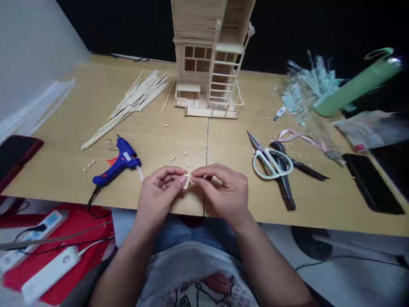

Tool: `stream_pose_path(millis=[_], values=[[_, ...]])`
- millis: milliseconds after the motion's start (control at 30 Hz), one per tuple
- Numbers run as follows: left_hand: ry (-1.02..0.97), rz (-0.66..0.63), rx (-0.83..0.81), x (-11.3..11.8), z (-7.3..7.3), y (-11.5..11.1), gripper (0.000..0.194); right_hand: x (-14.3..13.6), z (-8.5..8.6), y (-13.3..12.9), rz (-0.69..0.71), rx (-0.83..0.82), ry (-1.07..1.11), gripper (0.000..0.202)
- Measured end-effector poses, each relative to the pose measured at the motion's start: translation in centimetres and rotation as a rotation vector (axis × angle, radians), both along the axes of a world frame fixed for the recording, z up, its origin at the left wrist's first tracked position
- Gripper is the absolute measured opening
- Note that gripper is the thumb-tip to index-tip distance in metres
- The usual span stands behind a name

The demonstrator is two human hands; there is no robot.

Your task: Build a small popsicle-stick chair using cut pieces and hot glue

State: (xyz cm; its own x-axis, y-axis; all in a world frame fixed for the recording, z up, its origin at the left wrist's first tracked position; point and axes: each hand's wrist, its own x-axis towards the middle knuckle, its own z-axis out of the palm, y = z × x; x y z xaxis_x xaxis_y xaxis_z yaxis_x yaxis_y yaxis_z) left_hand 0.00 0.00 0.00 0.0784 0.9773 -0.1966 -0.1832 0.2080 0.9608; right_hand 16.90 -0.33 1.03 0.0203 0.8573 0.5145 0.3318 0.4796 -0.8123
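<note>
Close to the table's front edge, my left hand [164, 184] pinches a small piece built of short wooden sticks [187, 182] between thumb and forefinger. My right hand [223, 187] meets it there, thumb and forefinger pressed together at the piece's right side; whether a separate stick is between them is too small to tell. Several cut stick bits [173, 158] lie just beyond my hands. A blue hot glue gun [119, 163] rests left of my left hand, a glue stick poking from its rear. Scissors with pale green handles [271, 162] lie right of my right hand, on black-handled pliers [284, 183].
A wooden stick model house [207, 76] stands at the back centre. Left of it lies a pile of thin sticks [137, 98]. Plastic packaging [309, 89] and a green roll [358, 85] occupy the back right. Phones lie at both sides; power strips [51, 273] sit below left.
</note>
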Motion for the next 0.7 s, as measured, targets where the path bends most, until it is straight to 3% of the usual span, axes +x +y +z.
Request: stream_pose_path(millis=[433,700], values=[[0.052,0.042,0.024,0.54,0.40,-0.01,0.020,0.20,-0.68,-0.30,0.078,0.037,-0.007,0.023],[0.007,0.057,0.000,0.40,0.06,0.22,0.022,-0.10,-0.53,-0.46,0.028,-0.004,-0.024,0.021]])
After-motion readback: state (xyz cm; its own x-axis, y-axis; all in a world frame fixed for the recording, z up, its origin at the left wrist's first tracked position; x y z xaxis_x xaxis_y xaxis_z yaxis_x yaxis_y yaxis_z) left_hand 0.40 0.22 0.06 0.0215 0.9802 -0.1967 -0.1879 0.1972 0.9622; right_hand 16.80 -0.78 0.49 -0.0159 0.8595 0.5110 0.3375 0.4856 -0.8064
